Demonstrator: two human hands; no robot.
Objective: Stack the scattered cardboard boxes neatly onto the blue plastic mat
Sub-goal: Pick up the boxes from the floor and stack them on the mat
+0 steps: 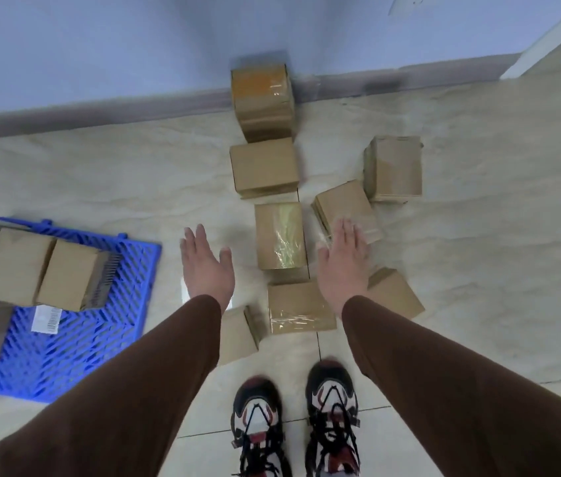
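Note:
Several brown cardboard boxes lie scattered on the tiled floor ahead of me. One taped box [281,235] lies between my hands. My left hand [205,266] is open, fingers straight, left of that box and holding nothing. On the other side my right hand [342,261] is open too, hovering over the corner of a tilted box [344,206]. Another taped box [299,306] lies nearer my feet. The blue plastic mat [76,342] is at the left, with a row of boxes [41,270] stacked on it.
More boxes sit by the blue wall [262,101], at mid floor [264,165], at right [394,168], beside my right forearm [396,292] and under my left forearm [238,333]. My shoes [293,425] stand on the tiles. A white label [46,318] lies on the mat.

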